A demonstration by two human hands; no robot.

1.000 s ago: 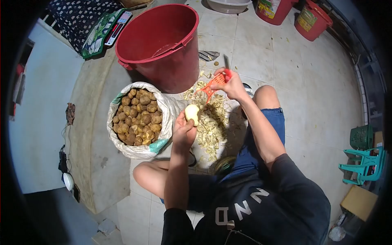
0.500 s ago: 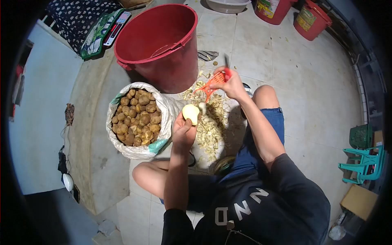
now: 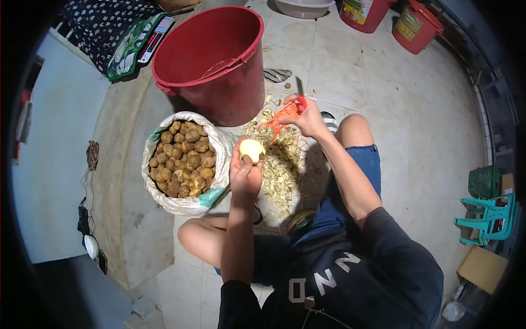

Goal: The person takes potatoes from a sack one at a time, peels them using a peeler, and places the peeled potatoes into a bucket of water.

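My left hand (image 3: 246, 178) is closed around a pale peeled potato (image 3: 251, 150), with its thumb across the lower side. Up and to the right, my right hand (image 3: 308, 119) grips an orange peeler (image 3: 286, 114) whose forked end points down toward the potato, a small gap away. A dark knife blade (image 3: 299, 85) with a red handle sticks up out of the same hand. Beneath both hands, a heap of potato peelings (image 3: 282, 186) covers the floor. Left of my left hand stands a white sack (image 3: 219, 143) full of unpeeled brown potatoes (image 3: 189, 156).
A big red bucket (image 3: 255, 93) stands just beyond the sack. Farther back are a pale basin (image 3: 304, 10) and two smaller red buckets (image 3: 419, 27). A digital scale (image 3: 156, 41) lies at upper left. Teal plastic stools (image 3: 487, 219) and a cardboard box (image 3: 482, 268) are at right.
The potato has shifted slightly left and is turned in my left hand. A piece of peel hanging beside it is gone from there. My right hand has moved a little left and down with the peeler.
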